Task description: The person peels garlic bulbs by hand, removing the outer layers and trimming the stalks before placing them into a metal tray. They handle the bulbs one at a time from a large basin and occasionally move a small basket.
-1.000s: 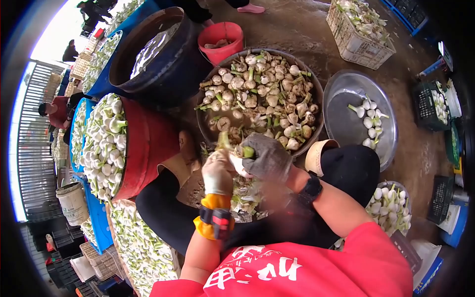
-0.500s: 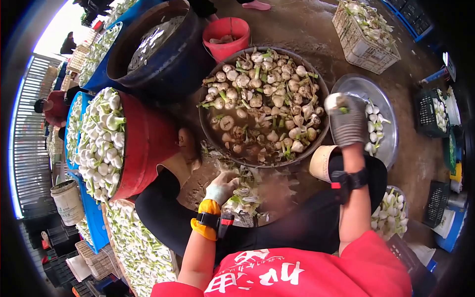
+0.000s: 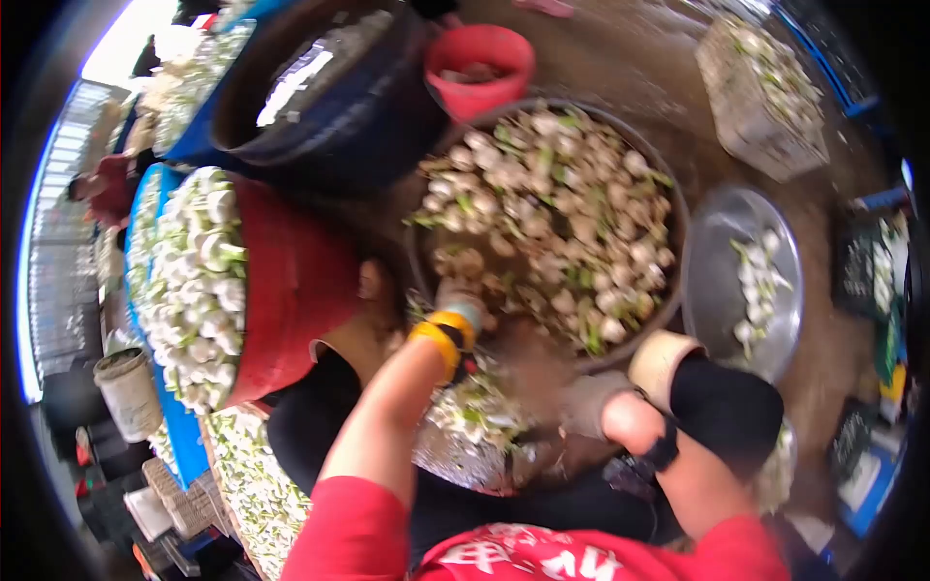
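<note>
Could not make out the left fingers, apart or together: all blur, down at the near rim of the big basin (image 3: 681, 242), right among the nearest bulbs (image 3: 542, 194) and perhaps touching them. Wore a pale glove on that left hand (image 3: 461, 308), with an orange cuff (image 3: 436, 339) at the wrist and a bare forearm stretched forward over the lap. Could not read the right fingers either: bunched into a grey gloved blur, low and close to the body, with no telling whether clamped on anything. Held that right hand (image 3: 586, 402) just beside the right knee, a black strap (image 3: 664, 450) round the wrist. Sat with a heap of green and white trimmings (image 3: 475, 407) between the two hands, in the lap. Found the bulbs, white with green stalks, lying thick in brown water across the whole basin, straight ahead of the knees. Had a metal pan (image 3: 717, 261) just right of the basin, a few cleaner bulbs lying toward its right side. Had a red tub (image 3: 291, 281) on the left, heaped with white bulbs, a dark barrel (image 3: 329, 126) beyond it and a red bucket (image 3: 480, 73) behind the basin. Saw a pale crate (image 3: 765, 107) of more bulbs far off to the right on the wet floor (image 3: 620, 58), well apart from both hands.
</note>
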A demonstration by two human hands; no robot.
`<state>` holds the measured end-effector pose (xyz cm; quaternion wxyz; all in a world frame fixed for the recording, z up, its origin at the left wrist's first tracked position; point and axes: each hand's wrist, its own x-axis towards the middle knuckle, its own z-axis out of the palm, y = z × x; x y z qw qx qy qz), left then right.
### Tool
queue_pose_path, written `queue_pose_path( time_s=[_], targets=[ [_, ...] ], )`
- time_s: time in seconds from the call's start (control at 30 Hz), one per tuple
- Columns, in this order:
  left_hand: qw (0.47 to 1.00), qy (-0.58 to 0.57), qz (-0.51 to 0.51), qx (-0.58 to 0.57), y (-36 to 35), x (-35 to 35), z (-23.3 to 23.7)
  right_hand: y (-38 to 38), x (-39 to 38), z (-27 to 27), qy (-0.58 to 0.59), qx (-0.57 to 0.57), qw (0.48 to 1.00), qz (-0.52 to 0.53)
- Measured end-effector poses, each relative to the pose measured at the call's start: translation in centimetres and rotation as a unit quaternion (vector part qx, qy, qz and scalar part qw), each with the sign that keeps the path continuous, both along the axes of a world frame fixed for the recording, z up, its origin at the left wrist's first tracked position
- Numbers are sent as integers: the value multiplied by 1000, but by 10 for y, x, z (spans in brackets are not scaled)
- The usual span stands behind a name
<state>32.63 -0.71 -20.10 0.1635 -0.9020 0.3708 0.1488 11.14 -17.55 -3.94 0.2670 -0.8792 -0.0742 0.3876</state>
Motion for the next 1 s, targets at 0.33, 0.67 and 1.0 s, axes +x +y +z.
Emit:
queue_pose_path(
  time_s=[0.33,0.67,1.0],
  targets=[
    [886,351,209,-222,-21,-16,25,-3,45,43,-137,-30,972,-188],
    [23,724,321,-610,18,-96,200,5,28,63,-442,79,883,-133],
    [195,570,460,-652,16,-148,223,20,19,69,-532,69,820,-201]
  ],
)
